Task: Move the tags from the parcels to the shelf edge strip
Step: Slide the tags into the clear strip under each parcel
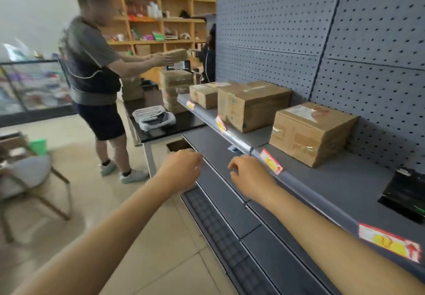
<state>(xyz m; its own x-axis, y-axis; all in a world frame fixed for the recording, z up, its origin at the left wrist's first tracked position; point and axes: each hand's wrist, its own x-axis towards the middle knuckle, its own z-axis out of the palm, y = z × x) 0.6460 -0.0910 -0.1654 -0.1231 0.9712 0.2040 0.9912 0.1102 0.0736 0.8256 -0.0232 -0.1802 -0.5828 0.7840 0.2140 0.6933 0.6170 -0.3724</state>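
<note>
**Hands free before the tagged shelf edge**

Both hands, left (181, 168) and right (249, 175), hang loosely curled and hold nothing at frame centre. Four red-and-yellow paper tags (271, 161) sit along the grey shelf edge strip (239, 144); brown cardboard parcels (310, 131) stand behind, right of centre.

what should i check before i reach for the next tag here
1. Left hand free: ok, loosely curled, nothing visible in it.
2. Right hand free: ok, holds nothing visible.
3. Tags on the shelf edge strip: ok, four red-yellow tags sit along it.
4. Tag left on the nearest parcel: cannot tell, only a shipping label shows.
5. Free strip space: ok, bare stretch between the second and third tag.
6. Other person clear of the shelf: ok.
</note>
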